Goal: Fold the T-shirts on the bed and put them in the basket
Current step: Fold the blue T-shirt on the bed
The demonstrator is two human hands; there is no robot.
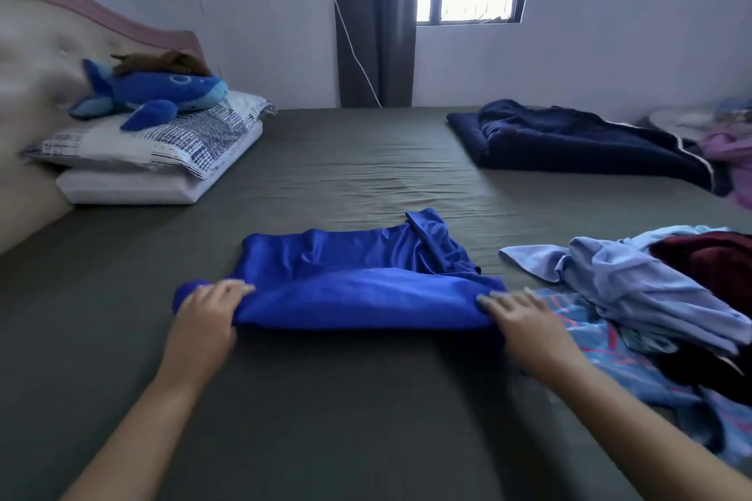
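Note:
A shiny royal-blue T-shirt (358,277) lies partly folded in the middle of the olive-green bed (325,399). Its near edge is lifted and doubled over toward the far side. My left hand (207,313) grips the left end of that near fold, fingers curled over the cloth. My right hand (517,317) grips the right end in the same manner. A pile of unfolded shirts (651,297), light blue, dark red and a patterned one, lies at the right. No basket is in view.
Two stacked pillows (162,159) with a blue plush whale (154,94) sit at the far left by the headboard. A dark navy blanket (569,142) lies at the far right. A window and a curtain are on the far wall.

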